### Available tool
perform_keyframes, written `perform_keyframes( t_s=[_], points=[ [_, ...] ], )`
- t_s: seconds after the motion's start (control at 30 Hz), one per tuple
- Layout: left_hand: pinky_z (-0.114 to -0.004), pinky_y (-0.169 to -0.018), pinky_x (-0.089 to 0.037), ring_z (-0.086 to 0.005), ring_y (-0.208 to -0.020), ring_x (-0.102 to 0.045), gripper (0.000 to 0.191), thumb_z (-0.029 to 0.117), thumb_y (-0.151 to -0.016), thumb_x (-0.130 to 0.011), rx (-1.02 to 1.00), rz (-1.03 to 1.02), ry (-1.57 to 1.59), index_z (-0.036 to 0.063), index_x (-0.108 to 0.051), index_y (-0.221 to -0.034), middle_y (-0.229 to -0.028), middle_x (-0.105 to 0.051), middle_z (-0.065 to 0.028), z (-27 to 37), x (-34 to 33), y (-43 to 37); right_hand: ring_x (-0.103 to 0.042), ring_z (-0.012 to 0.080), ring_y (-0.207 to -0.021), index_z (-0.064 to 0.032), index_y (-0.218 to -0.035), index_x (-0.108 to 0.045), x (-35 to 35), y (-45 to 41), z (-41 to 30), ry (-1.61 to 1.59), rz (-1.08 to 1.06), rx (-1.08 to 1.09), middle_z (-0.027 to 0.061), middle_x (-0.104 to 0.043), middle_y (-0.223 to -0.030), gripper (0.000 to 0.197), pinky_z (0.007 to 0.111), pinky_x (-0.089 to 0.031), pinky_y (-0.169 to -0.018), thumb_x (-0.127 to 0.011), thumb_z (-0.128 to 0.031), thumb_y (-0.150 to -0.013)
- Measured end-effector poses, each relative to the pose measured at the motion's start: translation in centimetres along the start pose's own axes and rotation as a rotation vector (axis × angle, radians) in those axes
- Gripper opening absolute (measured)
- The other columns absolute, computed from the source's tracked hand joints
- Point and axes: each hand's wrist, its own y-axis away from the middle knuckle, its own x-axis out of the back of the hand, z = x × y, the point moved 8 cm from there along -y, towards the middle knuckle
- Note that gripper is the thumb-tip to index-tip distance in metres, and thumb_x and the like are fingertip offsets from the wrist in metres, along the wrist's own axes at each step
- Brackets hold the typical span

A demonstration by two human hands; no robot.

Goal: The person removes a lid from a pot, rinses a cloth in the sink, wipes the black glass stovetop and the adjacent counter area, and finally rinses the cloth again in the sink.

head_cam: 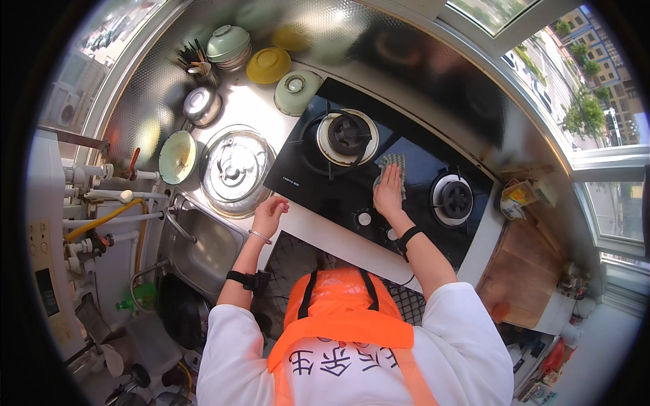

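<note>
My right hand (388, 190) lies flat with its fingers extended on a grey-green checked cloth (401, 170), pressing it on the black glass gas cooktop (315, 180) between the two burners. The left burner (348, 133) has a loose-looking black ring over it; the right burner (455, 199) is beyond my wrist. Two control knobs sit near my forearm, one of them a silver knob (364, 218). My left hand (272, 210) hovers by the counter's front edge, fingers curled, holding nothing visible. Beside it is a large round metal lid (237, 170).
A steel sink (208, 248) lies at left below an enamel bowl (177, 157). A steel pot (202, 106), a yellow bowl (268, 65), a pale green bowl (297, 93) and a holder of chopsticks (203, 71) stand behind. A wooden board (523, 269) lies at right.
</note>
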Motion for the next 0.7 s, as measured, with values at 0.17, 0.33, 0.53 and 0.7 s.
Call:
perform_keyframes(
  t_s=[0.17,0.33,0.53,0.7],
  points=[
    [-0.027,-0.077,-0.052,-0.016,-0.082,-0.065,0.015,0.003,-0.092,-0.05,0.002,0.076,0.096,-0.0056,-0.059,-0.1,-0.088,-0.065,-0.0103,-1.9,4.0,1.8,-0.013,0.0422,-0.139,0.0166,-0.137,-0.018,-3.0,3.4,-9.0,0.228,-0.027,-0.242,0.0317,-0.015,-0.147,0.062,0.048,-0.016,-0.112,-0.042,-0.008,-0.085],
    [-0.028,-0.079,-0.052,-0.0174,-0.086,-0.064,0.017,0.006,-0.094,-0.049,-0.031,0.115,0.177,-0.0055,-0.058,-0.103,-0.092,-0.064,-0.0099,-2.9,6.7,3.5,-0.02,0.0345,-0.139,0.0098,-0.138,-0.026,-4.6,4.9,-19.2,0.113,0.012,0.316,0.0232,-0.024,-0.147,0.054,0.042,-0.018,-0.113,-0.039,-0.007,-0.088],
    [-0.027,-0.077,-0.051,-0.0162,-0.084,-0.065,0.017,0.005,-0.093,-0.05,0.012,0.199,0.171,-0.0033,-0.06,-0.103,-0.09,-0.065,-0.0086,-3.3,9.7,6.1,-0.02,0.0275,-0.14,0.0008,-0.142,-0.026,-5.2,1.3,-25.7,-0.173,-0.044,0.583,0.0153,-0.026,-0.149,0.06,0.038,-0.018,-0.114,-0.042,0.001,-0.084],
    [-0.027,-0.076,-0.051,-0.0164,-0.085,-0.065,0.018,0.01,-0.094,-0.05,0.026,0.193,0.238,-0.0018,-0.06,-0.103,-0.091,-0.066,-0.0089,-3.3,9.6,4.6,-0.022,0.0232,-0.14,-0.0096,-0.142,-0.032,-6.4,0.2,-29.9,-0.326,-0.176,0.756,0.0074,-0.027,-0.15,0.062,0.039,-0.016,-0.115,-0.04,0.006,-0.083]
  ],
)
